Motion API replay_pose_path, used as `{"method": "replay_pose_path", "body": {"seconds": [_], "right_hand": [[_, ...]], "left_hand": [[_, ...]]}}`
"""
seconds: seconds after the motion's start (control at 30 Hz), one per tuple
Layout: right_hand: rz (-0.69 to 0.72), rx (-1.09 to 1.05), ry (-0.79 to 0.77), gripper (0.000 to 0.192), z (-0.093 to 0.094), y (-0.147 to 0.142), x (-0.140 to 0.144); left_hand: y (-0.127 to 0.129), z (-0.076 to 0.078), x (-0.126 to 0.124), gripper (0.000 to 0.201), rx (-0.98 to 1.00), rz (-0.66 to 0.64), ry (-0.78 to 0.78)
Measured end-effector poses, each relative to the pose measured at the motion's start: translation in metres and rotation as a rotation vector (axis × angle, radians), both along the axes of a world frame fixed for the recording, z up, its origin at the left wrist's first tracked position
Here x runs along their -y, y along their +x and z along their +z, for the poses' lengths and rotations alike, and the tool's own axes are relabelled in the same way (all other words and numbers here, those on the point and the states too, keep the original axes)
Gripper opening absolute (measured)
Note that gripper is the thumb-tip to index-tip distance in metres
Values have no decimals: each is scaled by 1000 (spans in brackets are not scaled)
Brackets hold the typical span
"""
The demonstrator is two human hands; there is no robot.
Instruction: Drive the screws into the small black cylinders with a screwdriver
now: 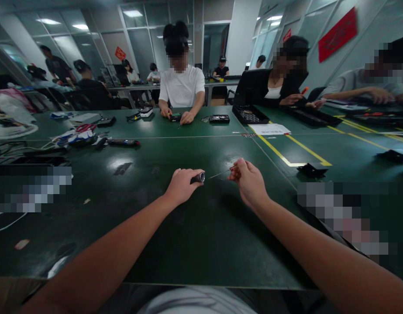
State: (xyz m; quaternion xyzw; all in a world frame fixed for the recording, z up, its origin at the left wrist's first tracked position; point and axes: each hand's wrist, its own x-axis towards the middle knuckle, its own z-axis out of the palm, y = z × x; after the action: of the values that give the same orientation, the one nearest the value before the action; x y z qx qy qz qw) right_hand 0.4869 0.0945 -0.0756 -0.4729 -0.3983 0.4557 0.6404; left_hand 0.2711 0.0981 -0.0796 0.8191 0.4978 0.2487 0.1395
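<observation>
My left hand (pixel 181 185) is closed around a small dark cylinder (pixel 198 178) with a silver end that pokes out toward the right. My right hand (pixel 249 179) pinches a small screwdriver (pixel 225 172) with a reddish handle and a thin metal shaft. The shaft points left at the cylinder's silver end and stops just short of it. Both hands hover low over the dark green table (pixel 201 235), close together near its middle.
Across the table a person in white (pixel 181 85) works on a small device, with a black device (pixel 219 118) beside them. At right a person in black, black trays (pixel 250 115), white paper (pixel 269 129), yellow floor-style tape lines. At left cables, scissors, tools (pixel 80 135).
</observation>
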Motion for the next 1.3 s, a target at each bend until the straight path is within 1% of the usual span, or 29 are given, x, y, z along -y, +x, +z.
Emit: {"method": "replay_pose_path", "body": {"seconds": [0.07, 0.27, 0.47, 0.7, 0.77, 0.83, 0.9, 0.93, 1.07, 1.17, 1.23, 1.3], "right_hand": [[-2, 56, 28, 34, -1, 0, 0], [62, 172, 85, 31, 0, -4, 6], [90, 214, 96, 29, 0, -5, 7], [126, 224, 117, 28, -2, -3, 6], [163, 244, 131, 30, 1, -2, 9], [177, 287, 142, 37, 5, -1, 12], [131, 343, 151, 44, 9, -2, 16], [107, 382, 157, 44, 11, -2, 17], [74, 506, 182, 27, 12, -2, 19], [116, 475, 177, 19, 10, -1, 18], [149, 470, 159, 23, 10, -1, 17], [135, 522, 143, 33, 12, -1, 17]], "left_hand": [[-1, -1, -1, 34, 6, 4, -26], [0, -3, -1, 34, 57, -6, -43], [0, -7, -2, 38, 106, -13, -59], [1, -4, 0, 37, 117, -13, -72], [0, -4, 0, 37, 119, -5, -67], [0, -4, 0, 37, 119, -2, -67], [1, -5, 1, 36, 114, -8, -71], [1, -5, 1, 36, 108, -12, -76], [0, -4, 1, 35, 113, -5, -73], [-2, -4, 0, 36, 143, 13, -54], [-3, -4, -1, 36, 144, 15, -58], [-3, -4, -1, 36, 134, 11, -64]]}}
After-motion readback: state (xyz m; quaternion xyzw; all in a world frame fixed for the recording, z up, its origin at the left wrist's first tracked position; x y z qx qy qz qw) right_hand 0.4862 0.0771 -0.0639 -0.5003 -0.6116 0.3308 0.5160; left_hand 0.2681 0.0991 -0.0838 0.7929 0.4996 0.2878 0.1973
